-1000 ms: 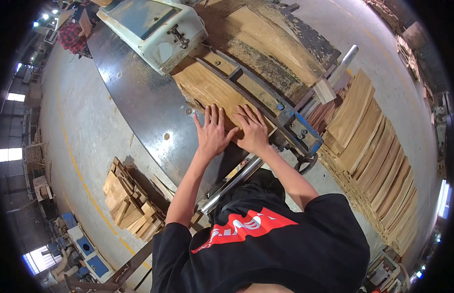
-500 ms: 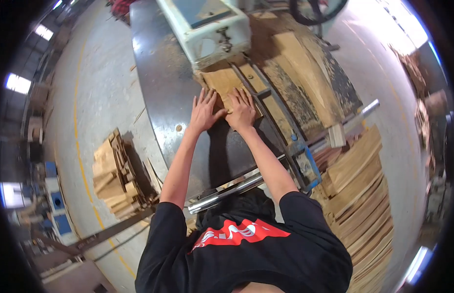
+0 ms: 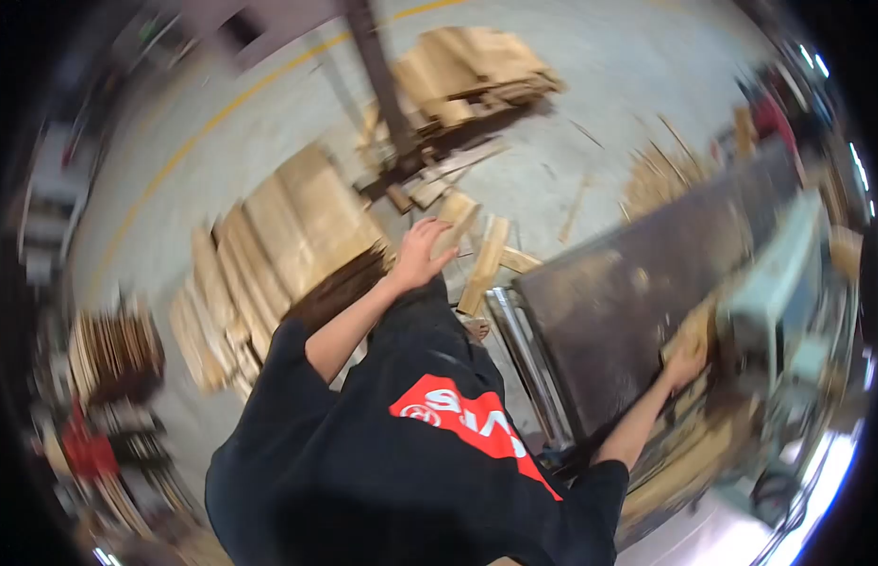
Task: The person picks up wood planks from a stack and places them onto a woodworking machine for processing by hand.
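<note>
My left hand is raised off the machine, fingers apart and holding nothing. Just past its fingertips is a short wooden piece, and a stack of boards lies beside the wrist. Across the dark metal table, my right hand reaches out to a wooden board at the pale green machine housing. Its fingers seem to lie flat on that board, though blur softens them.
More boards are piled on the floor beyond a dark upright beam. Loose offcuts lie near the table's end, by a shiny metal roller. Another upright stack stands at far left.
My view has swung left, toward the floor stacks. The left hand has come off the board and moved out over the pile side; the right hand stays at the board by the machine.
</note>
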`<action>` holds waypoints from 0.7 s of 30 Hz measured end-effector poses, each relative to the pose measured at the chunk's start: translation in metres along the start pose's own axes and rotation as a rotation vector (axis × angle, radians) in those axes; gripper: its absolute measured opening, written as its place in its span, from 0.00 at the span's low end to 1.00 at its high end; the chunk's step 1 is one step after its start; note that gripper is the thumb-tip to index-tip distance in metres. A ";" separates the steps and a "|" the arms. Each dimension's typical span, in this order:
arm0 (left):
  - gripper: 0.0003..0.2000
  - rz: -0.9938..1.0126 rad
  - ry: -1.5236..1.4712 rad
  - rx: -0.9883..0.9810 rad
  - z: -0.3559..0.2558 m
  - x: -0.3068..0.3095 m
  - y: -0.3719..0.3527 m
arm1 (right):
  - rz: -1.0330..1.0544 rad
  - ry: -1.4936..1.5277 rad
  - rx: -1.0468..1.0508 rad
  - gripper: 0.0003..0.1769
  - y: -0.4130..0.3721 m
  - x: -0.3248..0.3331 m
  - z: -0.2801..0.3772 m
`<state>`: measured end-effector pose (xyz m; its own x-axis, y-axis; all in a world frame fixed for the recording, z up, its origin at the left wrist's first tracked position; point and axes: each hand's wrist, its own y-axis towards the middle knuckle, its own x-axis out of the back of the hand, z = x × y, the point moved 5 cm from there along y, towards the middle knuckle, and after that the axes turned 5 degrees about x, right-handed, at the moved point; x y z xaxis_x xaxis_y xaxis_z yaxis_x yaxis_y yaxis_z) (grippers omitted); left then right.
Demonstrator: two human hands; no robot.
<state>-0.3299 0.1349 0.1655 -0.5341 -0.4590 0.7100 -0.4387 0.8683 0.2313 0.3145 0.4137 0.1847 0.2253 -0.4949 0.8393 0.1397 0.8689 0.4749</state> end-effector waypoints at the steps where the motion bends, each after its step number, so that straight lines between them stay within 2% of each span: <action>1: 0.27 -0.057 -0.008 0.250 0.050 0.008 -0.021 | 0.041 0.119 -0.029 0.37 0.009 -0.013 -0.025; 2: 0.27 -0.109 -0.032 0.487 0.101 0.010 -0.048 | 0.098 0.314 -0.121 0.36 0.015 -0.022 -0.040; 3: 0.28 -0.194 -0.119 0.726 0.142 0.012 -0.077 | 0.040 0.235 -0.163 0.34 0.024 -0.020 -0.044; 4: 0.29 -0.273 -0.221 0.949 0.179 0.013 -0.111 | 0.024 0.198 -0.161 0.32 0.024 -0.003 -0.009; 5: 0.31 -0.400 -0.177 1.120 0.203 0.019 -0.144 | -0.002 0.157 -0.166 0.31 0.012 0.017 0.020; 6: 0.28 -0.423 -0.199 1.218 0.217 0.027 -0.168 | -0.074 0.211 -0.009 0.28 0.003 0.018 0.042; 7: 0.26 -0.401 -0.372 1.407 0.218 0.042 -0.185 | -0.144 0.266 0.143 0.26 -0.009 0.013 0.062; 8: 0.24 -0.517 -0.587 1.598 0.232 0.041 -0.208 | -0.068 0.409 0.091 0.23 -0.032 0.019 0.105; 9: 0.26 -0.631 -0.936 1.697 0.312 -0.018 -0.260 | 0.016 0.546 0.032 0.22 -0.072 0.042 0.184; 11: 0.30 -0.703 -1.182 1.905 0.301 -0.001 -0.277 | 0.203 0.785 0.028 0.21 -0.145 0.060 0.291; 13: 0.36 -0.638 -1.223 1.818 0.334 -0.008 -0.298 | 0.433 0.766 0.155 0.23 -0.209 0.068 0.362; 15: 0.39 -0.642 -1.312 1.726 0.355 -0.018 -0.294 | 0.668 0.709 0.466 0.27 -0.267 0.059 0.393; 17: 0.40 -0.688 -1.419 1.643 0.363 -0.012 -0.276 | 1.009 0.612 0.477 0.27 -0.327 0.079 0.434; 19: 0.43 -0.732 -1.539 1.660 0.387 -0.030 -0.263 | 1.157 0.618 0.370 0.25 -0.379 0.084 0.420; 21: 0.45 -0.764 -1.589 1.708 0.397 -0.045 -0.248 | 1.285 0.448 0.286 0.26 -0.421 0.099 0.394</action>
<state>-0.4836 -0.1347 -0.1879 0.3724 -0.9090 -0.1872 -0.2424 0.0994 -0.9651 -0.1022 0.0027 0.1719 0.3378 0.7296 0.5946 -0.5862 0.6574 -0.4735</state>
